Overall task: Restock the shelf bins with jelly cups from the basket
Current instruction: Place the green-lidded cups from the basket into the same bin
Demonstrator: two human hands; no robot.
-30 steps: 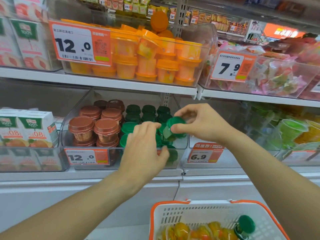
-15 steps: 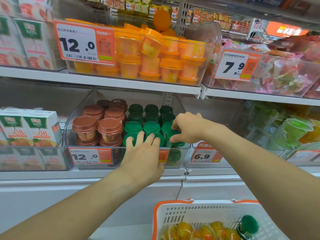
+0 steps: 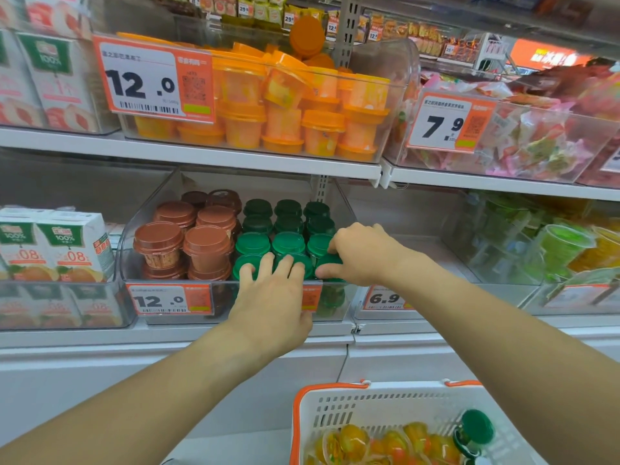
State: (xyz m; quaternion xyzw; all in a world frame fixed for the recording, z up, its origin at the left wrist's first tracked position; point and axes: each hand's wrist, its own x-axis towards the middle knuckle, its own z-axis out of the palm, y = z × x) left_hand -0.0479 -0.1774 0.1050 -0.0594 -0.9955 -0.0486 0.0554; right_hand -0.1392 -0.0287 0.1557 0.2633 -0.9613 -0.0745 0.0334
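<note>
From the head camera, both hands reach into a clear shelf bin (image 3: 235, 182) on the middle shelf. The left hand (image 3: 271, 297) lies flat with straight fingers pressed on the green lids of the front-row green jelly cups (image 3: 288, 245), holding nothing. The right hand (image 3: 359, 255) is at the bin's front right corner with thumb and fingers curled round a green-lidded cup (image 3: 330, 263) (most of it is hidden under the hand). The green cups fill the bin's right half in rows running back; brown-lidded cups (image 3: 183, 243) fill the left half, touching the green ones. A 12.0 price tag (image 3: 169, 299) is clipped to the bin's front wall, and the left wrist covers part of that wall.

Below, at the lower right, stands a white basket (image 3: 375, 411) with an orange rim; in it lie orange jelly cups (image 3: 352, 439) and one green-lidded cup on its side (image 3: 476, 427) against the right wall.

Left of the bin, juice cartons (image 3: 53, 243) stand in another clear bin. To the right sits a bin marked by a 6.9 tag (image 3: 384, 298), and further right are blurred green and yellow cups (image 3: 563, 246). The shelf above (image 3: 235, 162) (a white board) carries a bin of orange-lidded cups (image 3: 302, 105), piled unevenly, behind a large 12.0 tag (image 3: 152, 78), and beside it a bin of wrapped sweets (image 3: 536, 139) with a 7.9 tag (image 3: 448, 124). Further store shelving shows behind, out of focus.
</note>
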